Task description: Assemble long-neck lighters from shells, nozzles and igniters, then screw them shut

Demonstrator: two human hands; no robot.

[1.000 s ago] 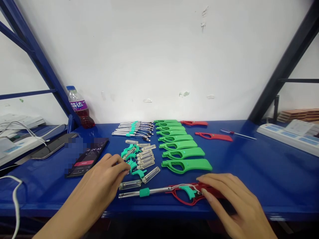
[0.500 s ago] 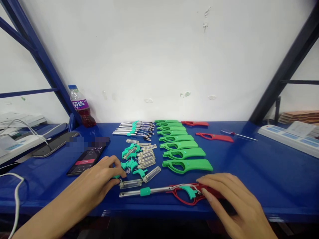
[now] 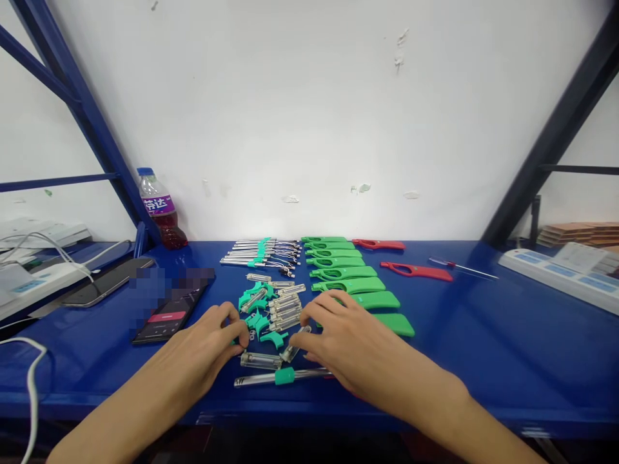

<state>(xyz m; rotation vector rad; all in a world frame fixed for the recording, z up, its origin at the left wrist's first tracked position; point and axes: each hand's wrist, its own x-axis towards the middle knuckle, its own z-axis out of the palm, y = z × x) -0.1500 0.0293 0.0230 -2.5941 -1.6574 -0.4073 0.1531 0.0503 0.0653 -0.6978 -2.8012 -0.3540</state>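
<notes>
My right hand reaches over the near end of the table, its thumb and fingers closed around a clear lighter fuel tank. My left hand is closed in a pinch beside the left end of another clear fuel tank; what lies between its fingertips is hidden. Below both hands rests a metal lighter tube with a green sleeve; my right hand covers most of its red casing. Green triggers and several more clear tanks are piled just beyond.
Green lighter casings form a column, with red casings to the right. Wired metal tubes lie at the back. A screwdriver and a power strip are right; phones and a bottle left.
My right hand has left the red casing and moved left onto a clear fuel tank, which has shifted slightly. My left hand and the tank beside it have moved slightly right.
</notes>
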